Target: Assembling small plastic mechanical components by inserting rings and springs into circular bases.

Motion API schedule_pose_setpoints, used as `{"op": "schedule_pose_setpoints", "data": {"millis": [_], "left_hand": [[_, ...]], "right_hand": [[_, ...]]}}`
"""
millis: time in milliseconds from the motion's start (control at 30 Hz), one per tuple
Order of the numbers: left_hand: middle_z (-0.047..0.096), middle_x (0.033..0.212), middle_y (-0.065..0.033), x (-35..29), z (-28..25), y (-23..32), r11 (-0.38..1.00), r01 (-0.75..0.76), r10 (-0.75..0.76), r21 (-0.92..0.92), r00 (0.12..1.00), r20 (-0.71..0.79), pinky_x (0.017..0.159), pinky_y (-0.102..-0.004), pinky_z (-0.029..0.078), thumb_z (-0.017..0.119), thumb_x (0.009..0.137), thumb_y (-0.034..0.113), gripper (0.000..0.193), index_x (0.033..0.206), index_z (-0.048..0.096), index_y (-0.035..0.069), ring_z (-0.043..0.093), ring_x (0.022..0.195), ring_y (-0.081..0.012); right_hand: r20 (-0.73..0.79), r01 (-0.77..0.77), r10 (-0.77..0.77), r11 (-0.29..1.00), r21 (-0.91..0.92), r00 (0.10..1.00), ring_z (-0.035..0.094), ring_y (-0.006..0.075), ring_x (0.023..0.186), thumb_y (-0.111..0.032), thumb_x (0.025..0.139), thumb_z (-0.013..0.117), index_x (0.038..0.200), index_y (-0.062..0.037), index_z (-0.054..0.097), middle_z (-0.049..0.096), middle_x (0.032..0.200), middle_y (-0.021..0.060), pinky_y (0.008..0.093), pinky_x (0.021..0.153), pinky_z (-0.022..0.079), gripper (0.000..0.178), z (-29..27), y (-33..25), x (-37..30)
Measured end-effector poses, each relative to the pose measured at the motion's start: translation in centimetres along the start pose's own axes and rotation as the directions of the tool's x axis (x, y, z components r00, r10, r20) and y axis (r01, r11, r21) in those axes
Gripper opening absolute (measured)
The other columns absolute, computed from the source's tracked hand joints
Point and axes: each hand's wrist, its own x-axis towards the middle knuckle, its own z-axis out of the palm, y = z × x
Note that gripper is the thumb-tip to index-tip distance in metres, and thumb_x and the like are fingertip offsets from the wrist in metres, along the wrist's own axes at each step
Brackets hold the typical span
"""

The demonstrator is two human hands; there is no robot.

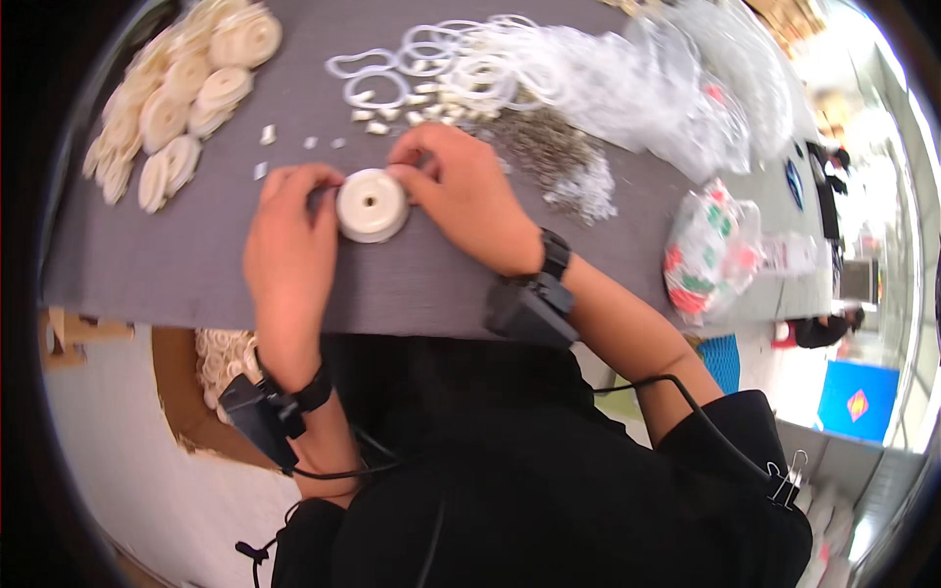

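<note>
Hands (290, 235) (469, 186) touch cream disc (372, 203); box (174, 382) holds rings (222, 359).

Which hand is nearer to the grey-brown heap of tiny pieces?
Right. The right hand is just left of the grey-brown heap, slightly nearer the body; the left hand is farther off, left of the round cream piece.

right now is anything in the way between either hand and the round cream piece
Nothing visible is. The left hand has fingertips at the left edge of the round cream piece, the right hand at its right; the small white bits lie beyond, not between.
</note>
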Motion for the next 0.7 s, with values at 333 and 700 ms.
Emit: {"op": "schedule_pose_setpoints", "data": {"millis": [333, 700], "left_hand": [[0.061, 0.109, -0.0111, -2.2, 0.5, 1.2, 0.951, -0.268, 0.284, 0.152, 0.954, -0.095, 0.082, -0.0400, 0.046, 0.078, 0.067, 0.016, 0.047, 0.109, 0.059, 0.005, 0.057, 0.098, -0.0321], [0.061, 0.114, -0.0161, 5.3, -5.5, -1.9, 0.986, -0.159, 0.121, -0.052, 0.892, -0.436, 0.091, -0.0372, 0.046, 0.074, 0.072, 0.017, 0.053, 0.119, 0.055, 0.000, 0.058, 0.107, -0.0282]], "right_hand": [[-0.020, 0.048, -0.045, 0.980, 0.192, 0.999, 0.060, 0.0200, 0.073, -0.010, 0.083, 0.063, 0.096, -0.0019, 0.062, 0.064, 0.084, 0.0097, 0.0305, 0.067, 0.048, 0.015, -0.7, -0.5, -0.3], [-0.046, -0.109, 0.124, 0.962, 0.250, 0.991, 0.059, 0.0092, 0.080, -0.006, 0.088, 0.063, 0.104, -0.0007, 0.062, 0.063, 0.094, 0.0046, 0.0229, 0.070, 0.047, 0.017, -4.2, -2.0, -3.2]]}}
